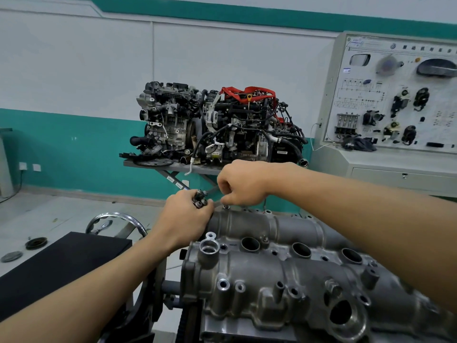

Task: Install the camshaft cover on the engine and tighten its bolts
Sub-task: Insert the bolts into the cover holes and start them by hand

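Note:
The grey cast camshaft cover (284, 276) lies on top of the engine in the lower right of the head view. My left hand (184, 219) hovers at the cover's far left corner and grips a bunch of dark bolts (199, 199). My right hand (243, 185) reaches over the cover's far edge; its fingertips pinch a single bolt (226, 206) standing in a hole at that edge. Several other bolt holes along the cover show open.
A black pad (61, 266) and a chrome handwheel (118, 221) sit to the left of the engine. Two complete engines (217, 125) stand on a grey stand by the far wall. A training panel (400, 95) fills the right background. Round parts (35, 243) lie on the floor.

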Action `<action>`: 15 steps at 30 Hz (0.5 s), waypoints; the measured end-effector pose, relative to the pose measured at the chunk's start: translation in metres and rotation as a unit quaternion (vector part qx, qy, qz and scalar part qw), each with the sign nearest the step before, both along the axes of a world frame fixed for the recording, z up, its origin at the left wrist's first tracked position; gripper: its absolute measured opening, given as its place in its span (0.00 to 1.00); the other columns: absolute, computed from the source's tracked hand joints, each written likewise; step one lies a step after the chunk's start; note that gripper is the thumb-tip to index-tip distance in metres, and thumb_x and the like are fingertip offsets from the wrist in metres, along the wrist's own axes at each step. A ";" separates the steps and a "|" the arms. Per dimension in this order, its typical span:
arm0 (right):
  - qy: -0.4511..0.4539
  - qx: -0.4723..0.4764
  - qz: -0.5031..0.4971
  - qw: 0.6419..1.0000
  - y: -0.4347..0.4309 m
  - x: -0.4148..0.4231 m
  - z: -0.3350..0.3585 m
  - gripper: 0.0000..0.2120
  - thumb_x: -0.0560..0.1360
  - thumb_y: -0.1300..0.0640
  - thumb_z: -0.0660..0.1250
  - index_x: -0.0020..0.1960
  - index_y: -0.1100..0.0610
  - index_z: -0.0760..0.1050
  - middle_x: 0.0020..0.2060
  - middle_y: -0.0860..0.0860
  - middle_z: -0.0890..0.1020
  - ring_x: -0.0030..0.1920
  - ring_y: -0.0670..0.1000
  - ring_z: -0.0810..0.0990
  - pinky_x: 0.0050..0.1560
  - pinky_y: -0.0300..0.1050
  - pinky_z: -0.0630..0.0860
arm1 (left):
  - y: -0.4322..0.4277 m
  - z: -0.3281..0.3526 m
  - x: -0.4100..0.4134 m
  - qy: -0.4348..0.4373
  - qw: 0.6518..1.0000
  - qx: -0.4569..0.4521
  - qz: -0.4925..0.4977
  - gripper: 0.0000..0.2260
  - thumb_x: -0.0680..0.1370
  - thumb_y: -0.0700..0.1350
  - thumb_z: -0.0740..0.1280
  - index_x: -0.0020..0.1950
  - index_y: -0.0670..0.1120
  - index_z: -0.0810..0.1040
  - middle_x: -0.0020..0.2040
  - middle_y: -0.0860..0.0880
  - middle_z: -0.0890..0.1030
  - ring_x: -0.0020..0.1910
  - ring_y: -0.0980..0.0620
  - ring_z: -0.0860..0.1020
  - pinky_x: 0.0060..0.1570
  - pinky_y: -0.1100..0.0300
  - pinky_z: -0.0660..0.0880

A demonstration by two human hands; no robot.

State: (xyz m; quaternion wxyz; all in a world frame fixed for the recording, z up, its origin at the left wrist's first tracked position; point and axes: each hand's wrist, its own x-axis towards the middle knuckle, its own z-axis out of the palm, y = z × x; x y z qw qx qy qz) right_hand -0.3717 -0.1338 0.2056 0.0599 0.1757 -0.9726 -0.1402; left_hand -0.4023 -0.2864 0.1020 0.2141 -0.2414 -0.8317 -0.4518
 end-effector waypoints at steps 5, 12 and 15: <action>0.036 -0.011 -0.073 0.997 -0.001 -0.003 -0.009 0.29 0.81 0.36 0.52 0.32 0.55 0.70 0.31 0.50 0.74 0.33 0.51 0.73 0.31 0.43 0.64 | 0.000 0.001 -0.001 -0.009 1.000 -0.006 -0.004 0.19 0.77 0.49 0.68 0.29 0.46 0.67 0.22 0.53 0.70 0.24 0.56 0.67 0.25 0.62 0.62; -0.047 -0.022 -0.007 0.999 0.006 0.000 0.002 0.16 0.80 0.44 0.63 0.42 0.55 0.77 0.33 0.47 0.77 0.36 0.49 0.75 0.31 0.41 0.66 | 0.001 -0.001 -0.002 -0.011 1.000 0.009 -0.007 0.18 0.77 0.47 0.68 0.29 0.46 0.67 0.22 0.53 0.69 0.24 0.55 0.65 0.27 0.61 0.63; 0.001 -0.013 -0.055 0.998 0.001 -0.005 -0.007 0.29 0.81 0.37 0.54 0.33 0.57 0.72 0.30 0.51 0.75 0.33 0.52 0.75 0.31 0.44 0.65 | 0.000 -0.001 -0.002 -0.020 1.000 0.012 -0.011 0.18 0.77 0.47 0.68 0.29 0.46 0.66 0.21 0.54 0.68 0.23 0.56 0.66 0.25 0.63 0.64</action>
